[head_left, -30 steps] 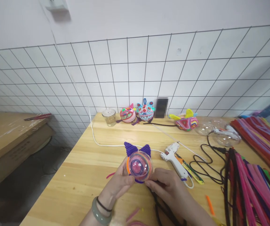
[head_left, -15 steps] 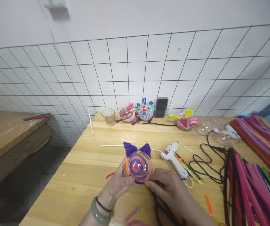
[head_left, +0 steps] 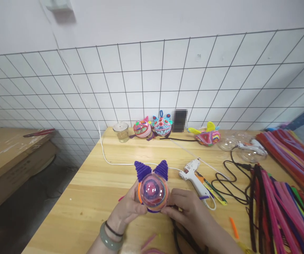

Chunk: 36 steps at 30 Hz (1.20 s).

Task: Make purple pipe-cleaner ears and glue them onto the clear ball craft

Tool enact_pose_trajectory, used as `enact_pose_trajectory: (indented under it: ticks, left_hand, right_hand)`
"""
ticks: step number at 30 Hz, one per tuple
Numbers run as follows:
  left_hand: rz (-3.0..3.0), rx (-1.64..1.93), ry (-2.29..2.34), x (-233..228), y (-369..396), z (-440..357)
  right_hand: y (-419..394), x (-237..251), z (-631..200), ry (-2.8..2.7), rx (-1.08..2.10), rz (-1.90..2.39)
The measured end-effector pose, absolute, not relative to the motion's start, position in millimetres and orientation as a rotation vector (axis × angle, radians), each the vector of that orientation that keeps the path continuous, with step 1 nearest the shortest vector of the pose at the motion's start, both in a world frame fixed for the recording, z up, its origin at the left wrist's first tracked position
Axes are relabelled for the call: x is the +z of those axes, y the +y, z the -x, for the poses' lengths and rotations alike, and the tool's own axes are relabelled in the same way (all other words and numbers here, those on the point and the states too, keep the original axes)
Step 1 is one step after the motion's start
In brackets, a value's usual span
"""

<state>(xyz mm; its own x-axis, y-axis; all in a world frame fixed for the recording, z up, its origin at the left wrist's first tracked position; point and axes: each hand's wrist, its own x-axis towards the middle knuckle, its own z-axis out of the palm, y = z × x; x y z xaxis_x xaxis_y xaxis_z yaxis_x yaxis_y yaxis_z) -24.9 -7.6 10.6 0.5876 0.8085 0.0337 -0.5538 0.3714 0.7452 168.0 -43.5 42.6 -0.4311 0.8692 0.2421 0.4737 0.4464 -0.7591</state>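
Note:
Between my hands is a clear plastic ball [head_left: 154,192] wrapped in coloured pipe cleaners, with two purple ear shapes [head_left: 142,171] on top. My left hand [head_left: 129,208] is closed around its left side, thumb at the lower front. At its lower right edge, the fingers of my right hand [head_left: 186,211] are pressed together against the ball. Whether a small piece is also pinched there is hidden. Black pipe cleaners [head_left: 180,236] lie below my right hand. A white glue gun [head_left: 195,178] rests on the table just beyond it.
Decorated balls [head_left: 162,126] stand along the wall beside a glass cup [head_left: 121,132]. Clear balls [head_left: 249,151] and bundles of pipe cleaners [head_left: 281,208] cover the right side. Scissors [head_left: 215,194] lie near the glue gun, and a black cord [head_left: 230,180] loops across the table.
The ball has shifted slightly left and down in view and tilted a little, so the purple ears show larger. Both hands keep their hold.

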Motion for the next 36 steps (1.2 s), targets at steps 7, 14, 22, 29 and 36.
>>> enact_pose_trajectory:
  ticks: [7, 14, 22, 29, 36]
  left_hand:
    - [-0.820, 0.939, 0.410, 5.5, -5.6, 29.3]
    - [-0.776, 0.964, 0.374, 1.2, -4.2, 35.4]
    - [-0.539, 0.977, 0.128, -5.5, 2.2, 38.5]
    - [-0.465, 1.015, 0.236, -4.2, 4.2, 34.1]
    - [-0.435, 1.145, 0.378, -2.9, 12.9, 36.9]
  right_hand:
    - [-39.8, 36.4, -174.2, -2.072, 0.666, 1.156]
    - [-28.5, 33.4, -192.1, -2.087, 0.554, 1.218]
    - [-23.9, 33.0, -199.5, -2.045, 0.519, 1.252]
    - [-23.0, 33.2, -198.9, -2.059, 0.487, 1.264]
    - [-17.4, 28.6, -209.8, -1.932, 0.337, 1.458]
